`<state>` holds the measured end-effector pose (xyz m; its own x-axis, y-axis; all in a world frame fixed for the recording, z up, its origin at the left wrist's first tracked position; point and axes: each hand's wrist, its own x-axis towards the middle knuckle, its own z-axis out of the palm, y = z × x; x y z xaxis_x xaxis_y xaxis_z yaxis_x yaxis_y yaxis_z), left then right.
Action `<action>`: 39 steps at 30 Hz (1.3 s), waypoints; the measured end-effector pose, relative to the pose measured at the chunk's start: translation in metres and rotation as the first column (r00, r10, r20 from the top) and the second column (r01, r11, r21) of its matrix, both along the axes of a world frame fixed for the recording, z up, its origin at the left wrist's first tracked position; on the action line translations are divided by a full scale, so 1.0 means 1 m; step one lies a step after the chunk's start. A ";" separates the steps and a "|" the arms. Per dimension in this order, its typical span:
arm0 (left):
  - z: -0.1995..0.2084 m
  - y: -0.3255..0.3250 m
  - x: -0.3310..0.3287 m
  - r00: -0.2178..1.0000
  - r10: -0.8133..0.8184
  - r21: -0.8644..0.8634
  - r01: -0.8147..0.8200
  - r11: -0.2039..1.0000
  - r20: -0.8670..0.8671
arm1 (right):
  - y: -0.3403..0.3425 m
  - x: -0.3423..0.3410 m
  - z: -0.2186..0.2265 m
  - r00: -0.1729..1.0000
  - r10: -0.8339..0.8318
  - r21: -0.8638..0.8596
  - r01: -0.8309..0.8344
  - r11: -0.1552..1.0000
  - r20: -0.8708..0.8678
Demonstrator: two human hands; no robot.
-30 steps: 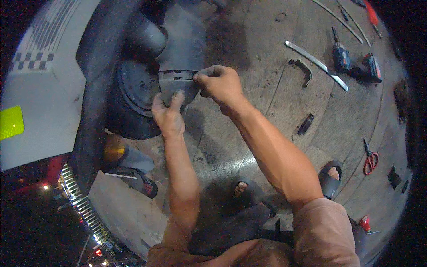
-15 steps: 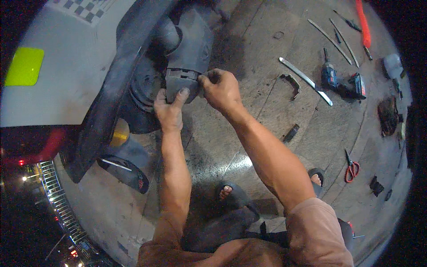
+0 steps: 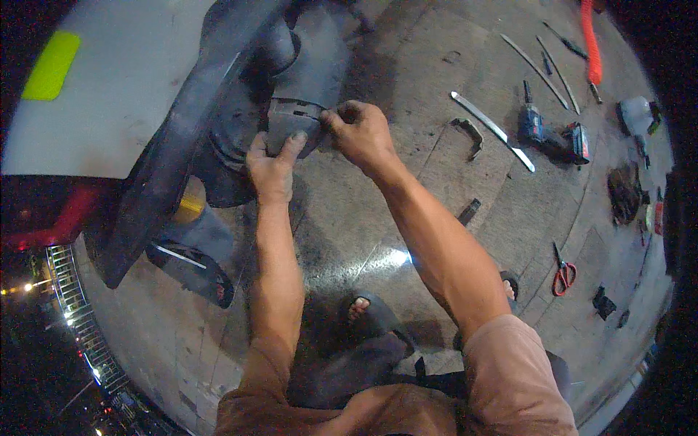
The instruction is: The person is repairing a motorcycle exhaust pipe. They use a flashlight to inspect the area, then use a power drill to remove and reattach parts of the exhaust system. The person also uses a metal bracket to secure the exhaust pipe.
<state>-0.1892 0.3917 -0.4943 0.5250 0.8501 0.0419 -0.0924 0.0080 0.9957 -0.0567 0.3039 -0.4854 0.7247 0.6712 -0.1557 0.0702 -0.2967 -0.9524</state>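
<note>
A dark grey rounded housing (image 3: 313, 65) sits low beside the vehicle, with a slotted end piece (image 3: 289, 123) at its near end. My left hand (image 3: 272, 173) grips that end piece from below, its thumb on the near face and its fingers around the left side. At the piece's right edge, just beside the slots, my right hand (image 3: 361, 136) is closed in a pinch. Whatever lies between those fingertips, if anything, is hidden. Left of the housing rises the vehicle's grey body panel (image 3: 109, 109) with a dark lower edge.
A blue cordless drill (image 3: 534, 123), a long flat metal strip (image 3: 483, 123) and a curved dark bracket (image 3: 471, 136) lie on the floor at right. Red-handled scissors (image 3: 563, 277) are nearer me. A red coiled hose (image 3: 592, 51) runs at far right. A dark slipper (image 3: 193, 270) lies at left.
The whole view has shifted slightly, so the floor tools appear a little further left and higher. Both hands keep their places on the end piece, with hardly any movement against it.
</note>
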 end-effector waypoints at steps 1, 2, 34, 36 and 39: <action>-0.001 -0.001 0.000 1.000 0.019 -0.015 -0.019 1.000 0.006 | -0.001 0.001 0.000 1.000 0.003 0.002 -0.003 1.000 -0.018; -0.003 -0.002 0.000 0.999 0.039 -0.030 -0.038 0.999 0.011 | -0.001 0.001 -0.001 0.999 0.006 0.005 -0.005 1.000 -0.036; -0.017 -0.017 0.024 0.998 0.057 -0.047 -0.056 0.997 0.022 | -0.021 0.024 -0.001 0.961 0.037 -0.030 -0.030 0.999 0.272; -0.019 -0.022 0.033 0.994 0.108 -0.070 -0.106 0.992 0.027 | -0.024 0.033 -0.003 0.976 0.049 -0.063 -0.036 0.997 0.214; -0.020 -0.029 0.044 0.995 0.102 -0.014 -0.101 0.995 0.014 | -0.029 0.041 -0.011 0.971 -0.013 0.012 0.011 1.000 0.238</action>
<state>-0.1449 0.3629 -0.5144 0.4354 0.8995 0.0373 -0.1075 0.0108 0.9941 -0.0155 0.2753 -0.4969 0.7482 0.6628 0.0296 0.2919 -0.2888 -0.9118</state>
